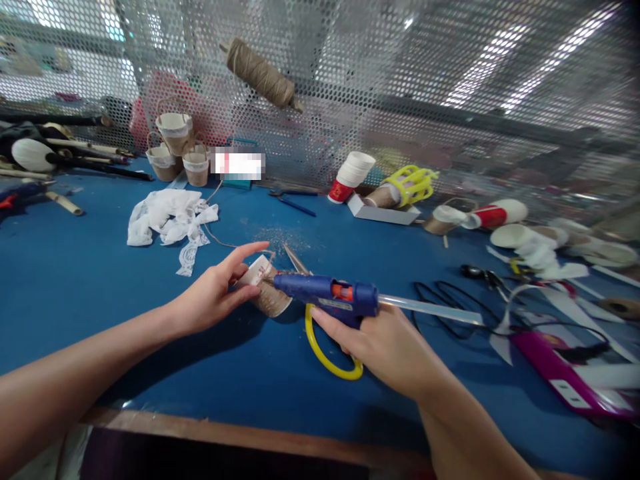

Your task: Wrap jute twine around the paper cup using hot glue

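Note:
My left hand (220, 287) is closed around a paper cup (273, 298) partly wrapped in brown twine, tilted on its side just above the table. Its white, unwrapped end shows near my fingers. In my right hand (385, 340) is a blue glue gun (325, 293), with a clear glue stick (430, 308) poking out of its back. The nozzle meets or nearly meets the twine on the cup. Beneath the gun lie scissors (334, 365) with yellow handles, partly covered by it. A loose strand of twine (215, 235) trails from the cup toward the back.
White lace (167, 217) lies at left, with several twine-wrapped cups (196, 165) behind it. Pliers (295, 200), stacked paper cups (350, 175) and a white box (383, 212) stand at the back. A twine spool (260, 73) hangs on the mesh. Cables and a purple power strip (565, 373) occupy the right.

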Demonstrator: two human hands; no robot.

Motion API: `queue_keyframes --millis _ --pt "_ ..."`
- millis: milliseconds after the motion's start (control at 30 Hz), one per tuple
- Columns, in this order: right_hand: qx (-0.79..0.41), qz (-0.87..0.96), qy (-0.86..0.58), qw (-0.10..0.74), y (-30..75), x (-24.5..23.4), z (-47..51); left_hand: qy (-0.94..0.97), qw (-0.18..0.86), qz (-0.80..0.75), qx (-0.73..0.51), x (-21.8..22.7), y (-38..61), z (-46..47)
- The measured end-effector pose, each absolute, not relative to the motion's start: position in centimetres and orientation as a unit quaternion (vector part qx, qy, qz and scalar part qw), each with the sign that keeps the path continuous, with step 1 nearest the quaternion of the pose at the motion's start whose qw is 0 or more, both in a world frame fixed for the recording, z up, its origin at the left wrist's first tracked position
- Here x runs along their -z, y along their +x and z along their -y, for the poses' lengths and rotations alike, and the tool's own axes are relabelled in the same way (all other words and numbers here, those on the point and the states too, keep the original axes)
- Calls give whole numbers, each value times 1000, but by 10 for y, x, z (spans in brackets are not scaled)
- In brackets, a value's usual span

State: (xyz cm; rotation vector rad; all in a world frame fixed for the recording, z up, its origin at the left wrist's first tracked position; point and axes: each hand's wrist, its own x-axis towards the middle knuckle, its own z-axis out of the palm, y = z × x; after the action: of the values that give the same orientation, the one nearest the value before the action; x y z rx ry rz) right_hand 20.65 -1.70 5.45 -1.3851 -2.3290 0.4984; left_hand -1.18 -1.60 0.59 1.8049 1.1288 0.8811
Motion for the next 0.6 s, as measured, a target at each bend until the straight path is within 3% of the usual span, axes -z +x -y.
queue_keyframes --millis 300,600 --pt "-174 833 -490 190 210 -53 18 771 341 -457 -286 -7 -18 14" --pt "-182 833 -491 178 211 -54 18 768 353 -453 -284 -9 -17 13"
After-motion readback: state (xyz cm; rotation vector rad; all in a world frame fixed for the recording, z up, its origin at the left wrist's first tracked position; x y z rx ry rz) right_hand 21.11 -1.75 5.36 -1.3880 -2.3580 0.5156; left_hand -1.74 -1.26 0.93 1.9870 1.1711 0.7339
